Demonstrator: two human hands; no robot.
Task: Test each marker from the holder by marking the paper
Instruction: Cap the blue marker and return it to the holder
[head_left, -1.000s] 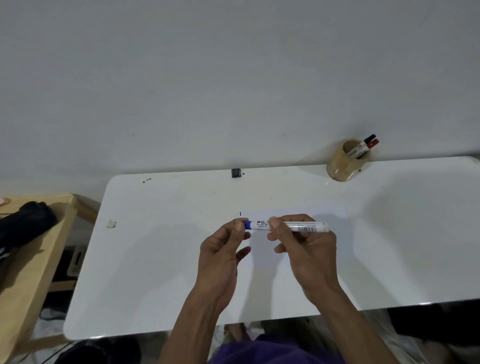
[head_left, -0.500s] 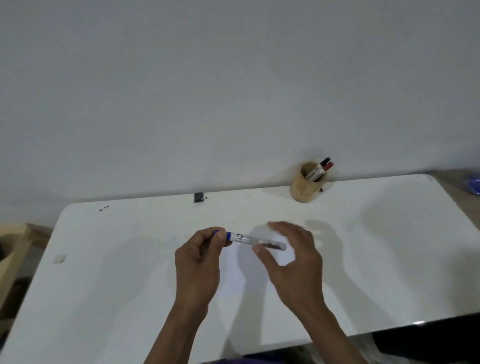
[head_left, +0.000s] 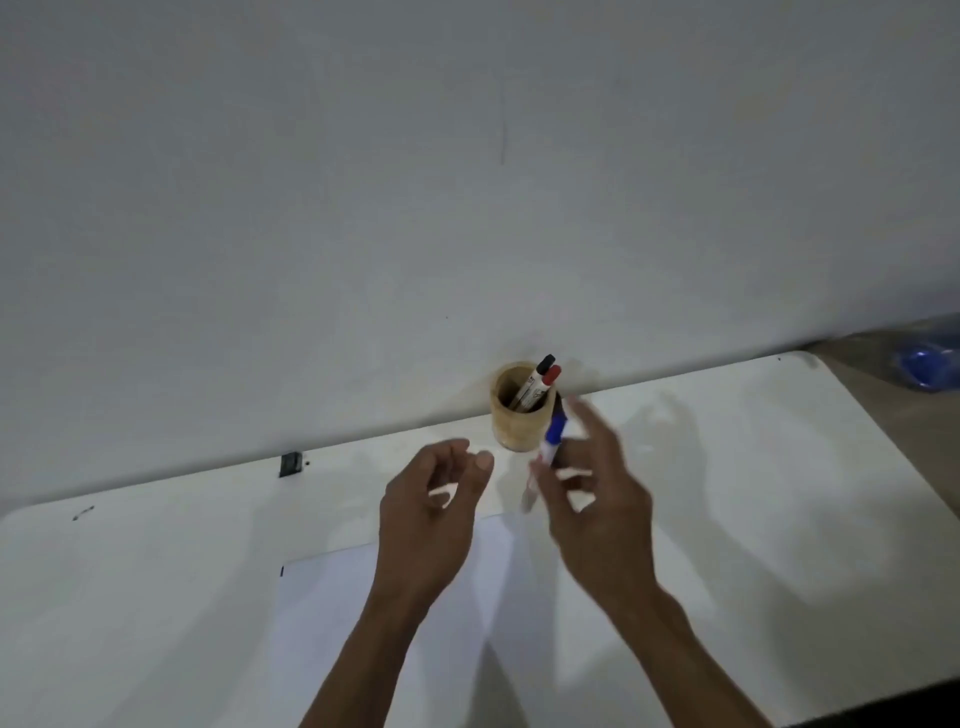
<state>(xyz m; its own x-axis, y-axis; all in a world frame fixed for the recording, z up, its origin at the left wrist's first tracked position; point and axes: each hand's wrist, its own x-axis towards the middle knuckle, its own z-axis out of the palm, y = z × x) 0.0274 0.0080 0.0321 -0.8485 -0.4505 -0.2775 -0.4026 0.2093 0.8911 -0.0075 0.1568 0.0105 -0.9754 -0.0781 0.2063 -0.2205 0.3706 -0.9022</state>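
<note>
Gripping the blue-capped marker (head_left: 546, 457) cap-up, the right hand (head_left: 597, 499) nears the holder (head_left: 521, 422); left hand (head_left: 423, 514) fingers apart, empty.

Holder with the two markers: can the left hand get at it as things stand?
Probably yes. The left hand is empty and open, just short of the holder, with bare table between. The right hand, holding the blue marker, crowds only the holder's right side.

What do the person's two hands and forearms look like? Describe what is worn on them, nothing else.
Both are bare. The left hand and right hand show no glove, ring, watch or bracelet, and no markings can be made out. Both forearms are uncovered down to the bottom edge of the picture, with no sleeve in view. The right hand's fingers are blurred, so fine detail there cannot be told.
</note>
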